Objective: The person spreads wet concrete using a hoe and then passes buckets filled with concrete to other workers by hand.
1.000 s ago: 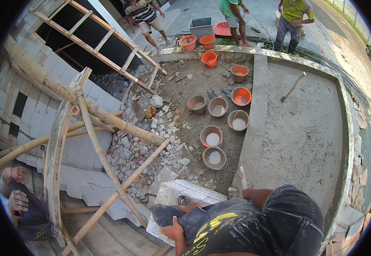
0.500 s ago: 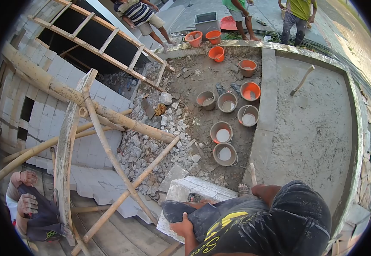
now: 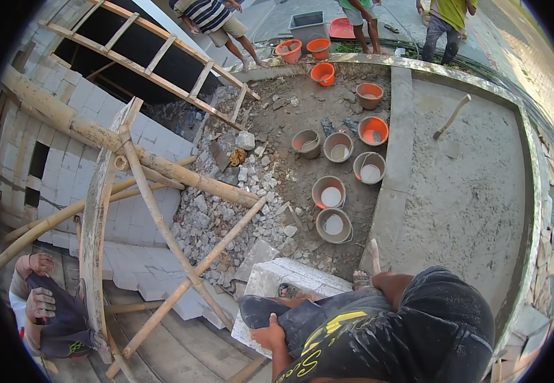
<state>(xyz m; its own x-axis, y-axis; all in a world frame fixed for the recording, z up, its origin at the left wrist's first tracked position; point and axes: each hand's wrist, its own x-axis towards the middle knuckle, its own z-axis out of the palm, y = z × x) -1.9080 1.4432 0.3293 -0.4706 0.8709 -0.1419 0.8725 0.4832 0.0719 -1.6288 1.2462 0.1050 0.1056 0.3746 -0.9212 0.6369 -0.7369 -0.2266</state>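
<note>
My left hand [image 3: 268, 335] rests against the knee of my dark trouser leg [image 3: 261, 313], near the bottom centre. Its thumb points up and the fingers lie on the cloth, with no tool visible in it. My right hand is out of view. Beside the knee is a pale, rough block [image 3: 289, 271], with a foot partly showing behind it. My dark shirt with yellow lettering [image 3: 334, 338] fills the lower middle. Several buckets stand on the dirt ahead, among them a grey one [image 3: 334, 237] with pale contents.
A co-worker's two hands [image 3: 41, 284] show at the lower left. Crossed bamboo poles [image 3: 194, 185] and a wooden ladder [image 3: 155, 64] stand over rubble [image 3: 216, 223]. Wet concrete [image 3: 455, 204] lies right, with a handled tool [image 3: 452, 117]. Three people stand at the top.
The camera view has shifted, so the scene sits further right than a second ago. The striped-shirted person's legs and the yellow-green-shirted person's arms have changed position. My left hand stays at the knee.
</note>
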